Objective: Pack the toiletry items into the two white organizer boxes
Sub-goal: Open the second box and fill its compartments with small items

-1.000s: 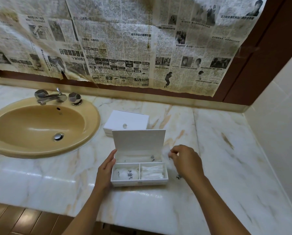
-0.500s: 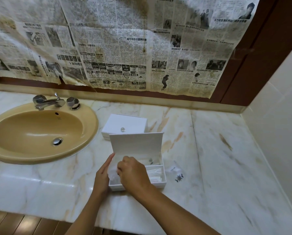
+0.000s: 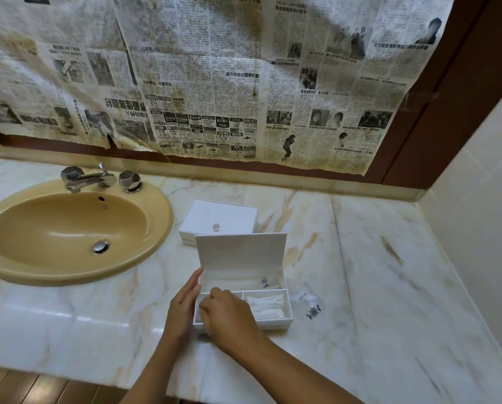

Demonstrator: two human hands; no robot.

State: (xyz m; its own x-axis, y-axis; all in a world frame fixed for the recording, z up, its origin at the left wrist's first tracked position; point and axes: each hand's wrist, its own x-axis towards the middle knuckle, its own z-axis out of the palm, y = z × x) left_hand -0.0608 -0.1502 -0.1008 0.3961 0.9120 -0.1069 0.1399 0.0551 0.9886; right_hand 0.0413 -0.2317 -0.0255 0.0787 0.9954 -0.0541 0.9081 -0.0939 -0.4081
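Two hands are seen at the open box on the table. The left hand is laid flat against its left wall, fingers straight. The right hand is curled over the left compartment; what it holds cannot be told. A packet lies just right of the box, the closed box beyond.

Readable text stands almost only on the newspaper sheets pasted across the wall at twelve o'clock. They carry Chinese print, with a headline "高市早苗" near the middle and a price "RM299" in an advertisement block lower down; one sheet at ten o'clock hangs upside down. The clear sachet on the counter at three o'clock of the open box bears a dark emblem and tiny unreadable lettering.
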